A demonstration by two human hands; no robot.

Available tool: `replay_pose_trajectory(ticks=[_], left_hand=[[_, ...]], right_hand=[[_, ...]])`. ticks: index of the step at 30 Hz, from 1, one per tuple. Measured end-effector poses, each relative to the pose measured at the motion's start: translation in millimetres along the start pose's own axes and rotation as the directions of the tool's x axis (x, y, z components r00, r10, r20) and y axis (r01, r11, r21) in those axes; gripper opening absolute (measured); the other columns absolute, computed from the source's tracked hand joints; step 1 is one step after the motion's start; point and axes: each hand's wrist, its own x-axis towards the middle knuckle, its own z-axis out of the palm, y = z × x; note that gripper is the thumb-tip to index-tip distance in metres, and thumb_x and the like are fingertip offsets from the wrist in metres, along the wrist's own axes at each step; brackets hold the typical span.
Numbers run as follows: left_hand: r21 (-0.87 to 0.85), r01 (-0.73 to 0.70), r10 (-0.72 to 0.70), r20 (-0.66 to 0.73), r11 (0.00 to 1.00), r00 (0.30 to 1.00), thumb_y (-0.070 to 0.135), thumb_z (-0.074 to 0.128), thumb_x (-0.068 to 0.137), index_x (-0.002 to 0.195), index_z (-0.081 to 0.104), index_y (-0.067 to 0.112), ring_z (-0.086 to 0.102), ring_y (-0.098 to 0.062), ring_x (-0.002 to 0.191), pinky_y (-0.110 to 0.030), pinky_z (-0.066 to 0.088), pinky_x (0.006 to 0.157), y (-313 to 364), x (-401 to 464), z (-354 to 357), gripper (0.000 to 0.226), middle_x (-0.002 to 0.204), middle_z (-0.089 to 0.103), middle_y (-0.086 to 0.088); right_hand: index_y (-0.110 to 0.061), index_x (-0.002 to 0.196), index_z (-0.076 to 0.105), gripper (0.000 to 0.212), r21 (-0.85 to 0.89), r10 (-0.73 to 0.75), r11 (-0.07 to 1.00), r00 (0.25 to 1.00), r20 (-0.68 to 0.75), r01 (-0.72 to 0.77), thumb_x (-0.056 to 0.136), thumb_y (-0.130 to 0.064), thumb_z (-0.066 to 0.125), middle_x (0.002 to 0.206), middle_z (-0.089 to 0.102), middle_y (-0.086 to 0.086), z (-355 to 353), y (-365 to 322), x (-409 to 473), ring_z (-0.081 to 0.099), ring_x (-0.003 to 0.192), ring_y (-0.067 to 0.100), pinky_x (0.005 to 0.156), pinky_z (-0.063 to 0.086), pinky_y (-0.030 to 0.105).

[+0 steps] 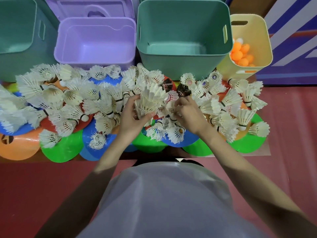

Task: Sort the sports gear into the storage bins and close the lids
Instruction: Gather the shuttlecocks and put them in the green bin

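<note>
A wide pile of white feather shuttlecocks lies over flat coloured discs on the floor. My left hand grips a nested stack of shuttlecocks in the middle of the pile. My right hand pinches a shuttlecock beside that stack, with a dark shuttlecock just above its fingers. Behind the pile stand open bins: a purple bin and a green bin, both empty, and a yellow bin holding orange and white balls.
Another green bin stands at the far left. A purple lid leans behind the purple bin. Red floor surrounds the pile, and a blue and white striped wall rises at the right. My grey shirt fills the lower view.
</note>
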Motion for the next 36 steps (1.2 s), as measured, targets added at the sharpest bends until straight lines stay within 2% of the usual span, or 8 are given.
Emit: replay_pose_trajectory(ticks=[4, 9, 11, 16, 21, 27, 30, 36], left_hand=[[0.0, -0.011, 0.011, 0.032, 1.0, 0.999, 0.016, 0.079, 0.077, 0.118, 0.047, 0.037, 0.064, -0.014, 0.106, -0.041, 0.051, 0.096, -4.1, -3.7, -0.7, 0.056, 0.117, 0.061, 0.007], [0.109, -0.074, 0.069, 0.051, 0.991, 0.996, 0.021, 0.079, 0.077, 0.124, 0.047, 0.025, 0.061, -0.014, 0.108, -0.046, 0.05, 0.095, -8.7, -2.8, -2.2, 0.056, 0.116, 0.062, 0.004], [0.136, -0.094, 0.086, 0.059, 0.986, 0.995, 0.023, 0.078, 0.078, 0.124, 0.047, 0.027, 0.062, -0.014, 0.108, -0.046, 0.051, 0.094, -8.2, -2.5, -1.8, 0.056, 0.116, 0.063, 0.005], [0.144, -0.116, 0.104, 0.093, 0.983, 0.99, 0.027, 0.077, 0.077, 0.128, 0.047, 0.026, 0.062, -0.013, 0.107, -0.045, 0.051, 0.092, -5.3, 0.7, 0.6, 0.059, 0.118, 0.062, 0.006], [0.191, -0.162, 0.146, 0.094, 0.968, 0.985, 0.021, 0.081, 0.074, 0.135, 0.048, 0.019, 0.053, -0.008, 0.117, -0.032, 0.046, 0.098, -1.9, 0.7, 1.3, 0.069, 0.128, 0.056, 0.003], [0.014, -0.043, 0.044, -0.05, 0.999, 0.998, 0.034, 0.078, 0.069, 0.126, 0.049, 0.028, 0.058, -0.014, 0.116, -0.045, 0.048, 0.1, -12.1, -8.9, -17.8, 0.064, 0.124, 0.058, 0.004], [0.003, -0.024, 0.024, -0.143, 1.0, 0.989, 0.021, 0.08, 0.072, 0.128, 0.047, 0.02, 0.058, -0.012, 0.114, -0.044, 0.048, 0.1, -15.3, -13.4, -28.5, 0.065, 0.121, 0.057, 0.005], [-0.021, 0.03, -0.034, -0.233, 0.999, 0.972, 0.021, 0.081, 0.072, 0.132, 0.048, 0.018, 0.055, -0.013, 0.119, -0.045, 0.046, 0.102, -25.7, -22.5, -46.3, 0.069, 0.122, 0.055, 0.008]], right_hand=[[-0.007, 0.082, 0.069, 0.011, 0.124, 0.091, 0.99, 0.973, -0.21, -0.066, 0.088, -0.016, 0.064, 0.089, 0.059, 0.005, -25.1, -7.9, -2.0, 0.046, 0.086, 0.024, 0.076, 0.038, 0.031], [-0.01, 0.092, 0.07, 0.012, 0.442, 0.304, 0.895, 0.804, -0.51, -0.058, 0.092, -0.018, 0.062, 0.083, 0.057, -0.007, -58.5, -27.1, -4.1, 0.05, 0.082, 0.016, 0.075, 0.033, 0.016], [-0.011, 0.092, 0.071, 0.011, 0.53, 0.327, 0.848, 0.802, -0.499, -0.016, 0.091, -0.018, 0.062, 0.083, 0.061, -0.006, -62.6, -31.7, -3.4, 0.054, 0.083, 0.018, 0.079, 0.04, 0.025], [-0.014, 0.089, 0.072, 0.012, 0.602, 0.246, 0.799, 0.902, -0.355, 0.019, 0.092, -0.018, 0.061, 0.081, 0.065, -0.001, -53.0, -37.3, -2.6, 0.055, 0.081, 0.015, 0.082, 0.046, 0.044], [-0.01, 0.089, 0.074, 0.012, 0.619, 0.18, 0.784, 0.935, -0.305, 0.051, 0.09, -0.014, 0.063, 0.081, 0.068, 0.002, -45.2, -50.9, 3.5, 0.058, 0.083, 0.022, 0.081, 0.045, 0.036], [-0.016, 0.105, 0.072, 0.02, 0.577, 0.052, 0.81, 0.966, -0.252, 0.107, 0.087, -0.025, 0.068, 0.096, 0.067, -0.008, -48.3, -65.3, 25.2, 0.055, 0.1, 0.015, 0.09, 0.041, 0.025], [-0.016, 0.114, 0.068, 0.027, 0.569, 0.01, 0.811, 0.97, -0.241, 0.133, 0.091, -0.029, 0.063, 0.11, 0.067, -0.004, -45.0, -70.0, 34.0, 0.055, 0.104, 0.011, 0.09, 0.044, 0.028], [-0.009, 0.107, 0.067, 0.019, 0.393, 0.024, 0.918, 0.978, -0.206, 0.06, 0.092, -0.017, 0.057, 0.098, 0.067, 0.003, -14.3, -62.8, 39.5, 0.057, 0.091, 0.02, 0.079, 0.04, 0.026]])
